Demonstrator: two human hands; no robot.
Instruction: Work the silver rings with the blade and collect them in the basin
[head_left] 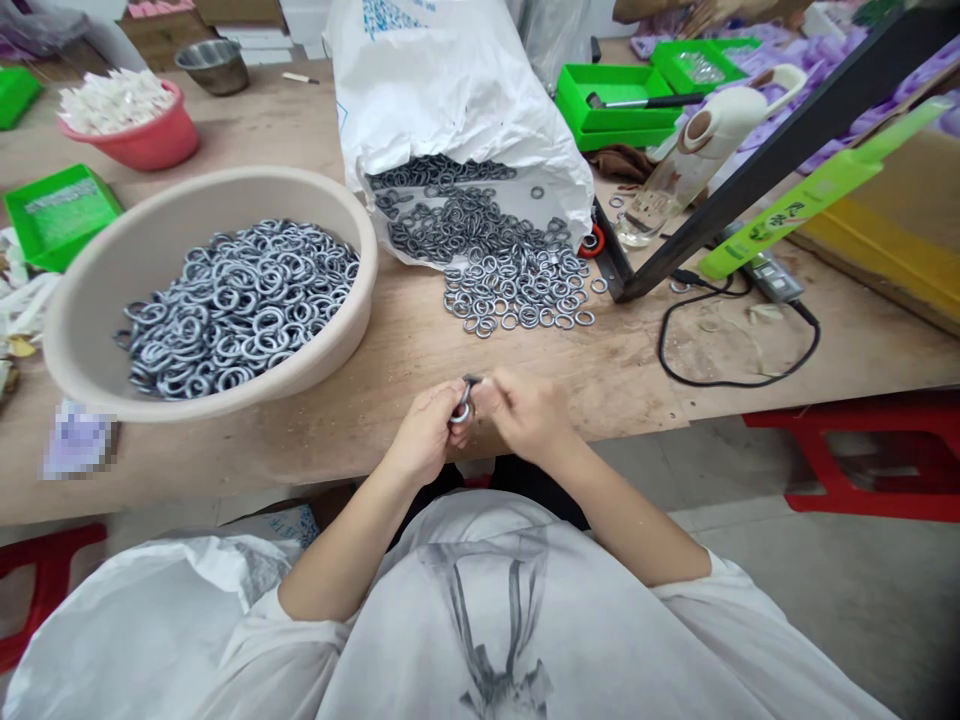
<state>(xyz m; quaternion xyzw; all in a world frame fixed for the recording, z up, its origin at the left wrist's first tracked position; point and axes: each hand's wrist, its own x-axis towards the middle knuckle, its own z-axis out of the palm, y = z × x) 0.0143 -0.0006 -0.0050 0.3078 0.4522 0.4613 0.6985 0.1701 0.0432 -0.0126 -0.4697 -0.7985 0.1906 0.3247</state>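
Observation:
My left hand (433, 425) is closed on a small grey ring (460, 412), just above the table's front edge. Right beside it, my right hand (521, 412) has its fingers curled in at the ring; what lies between them, if anything, is hidden. Beyond my hands, loose grey rings (525, 290) spill out of a white sack (457, 90) lying on its side. A large beige basin (352, 320) to the left holds a heap of similar rings (240, 300).
A black metal bar (720, 190) slants across the right side, near a clear bottle (660, 195), a green stick-shaped packet (810, 200) and a looped black cable (664, 345). Green trays (600, 100) stand behind. A pink bowl (161, 140) and metal bowl (214, 68) are at back left.

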